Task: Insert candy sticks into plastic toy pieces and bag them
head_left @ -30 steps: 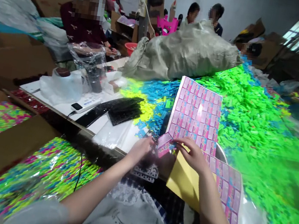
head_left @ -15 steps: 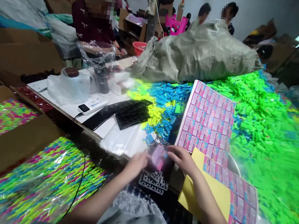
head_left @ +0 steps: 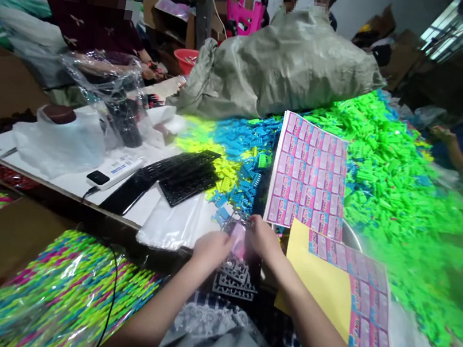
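Observation:
Between my hands, at the table's near edge, is a small pink and purple piece (head_left: 239, 241), apparently on a grey plastic frame. My left hand (head_left: 212, 247) is closed at its left side. My right hand (head_left: 262, 236) has its fingers pressed together at its upper right. Below them lie stacked grey plastic frames (head_left: 234, 285). Pink sticker sheets (head_left: 309, 179) stand behind my right hand, and another sheet with a bare yellow backing (head_left: 320, 279) lies beside my right forearm. Clear plastic bags (head_left: 172, 220) are left of my left hand.
Black plastic frames (head_left: 190, 176) and a white device (head_left: 114, 173) lie on the white table (head_left: 56, 185). Green pieces (head_left: 389, 168) are heaped right, under a grey sack (head_left: 282, 65). Boxes of colourful pieces (head_left: 62, 287) stand left. Other people sit around the table.
The view has turned slightly, so the table things appear further left and a person in blue shows at right. My right hand has drawn closer to my left hand and the pink piece.

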Action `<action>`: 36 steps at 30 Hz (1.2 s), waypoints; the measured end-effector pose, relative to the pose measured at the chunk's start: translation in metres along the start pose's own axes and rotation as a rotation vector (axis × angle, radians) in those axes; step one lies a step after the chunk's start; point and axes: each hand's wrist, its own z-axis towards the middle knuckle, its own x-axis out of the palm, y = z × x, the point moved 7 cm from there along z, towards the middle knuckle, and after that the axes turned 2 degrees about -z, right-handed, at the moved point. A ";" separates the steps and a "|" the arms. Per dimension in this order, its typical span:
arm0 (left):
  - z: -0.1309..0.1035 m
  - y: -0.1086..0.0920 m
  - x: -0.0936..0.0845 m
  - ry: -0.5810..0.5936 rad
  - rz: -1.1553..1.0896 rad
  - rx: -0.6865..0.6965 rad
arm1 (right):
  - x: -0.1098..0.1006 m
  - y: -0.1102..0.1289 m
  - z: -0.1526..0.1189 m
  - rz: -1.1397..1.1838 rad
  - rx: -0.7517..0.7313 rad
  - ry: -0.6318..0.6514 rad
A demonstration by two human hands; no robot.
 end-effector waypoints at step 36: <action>0.022 -0.013 0.002 0.050 0.204 -0.074 | -0.002 0.003 0.002 -0.090 0.097 -0.049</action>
